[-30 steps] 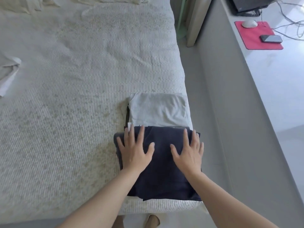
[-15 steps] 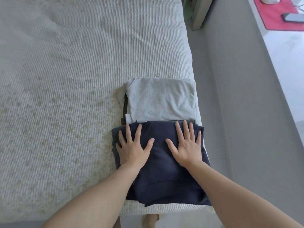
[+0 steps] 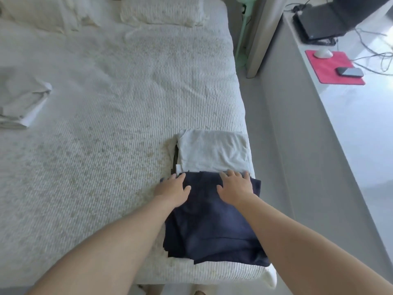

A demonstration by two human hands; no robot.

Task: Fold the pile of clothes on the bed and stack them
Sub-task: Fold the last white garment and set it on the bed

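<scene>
A folded navy garment point(image 3: 212, 220) lies at the near right corner of the bed point(image 3: 106, 135). Just beyond it, touching its far edge, sits a stack of folded clothes topped by a white piece point(image 3: 212, 150); darker layers show at the stack's left side. My left hand point(image 3: 172, 188) rests on the navy garment's far left corner. My right hand point(image 3: 234, 185) presses on its far edge, fingertips reaching the white piece. Both hands lie palm down with nothing pinched that I can see.
A folded white cloth point(image 3: 23, 103) lies at the bed's left side and pillows point(image 3: 161, 11) at its head. To the right runs a narrow floor strip point(image 3: 287, 167), then a white desk point(image 3: 350, 124) with a red mouse pad point(image 3: 331, 69), phone point(image 3: 349, 71) and laptop point(image 3: 314, 24).
Both hands have slid forward over the navy garment to its far edge, next to the white stack. The view has lifted and shows more of the bed.
</scene>
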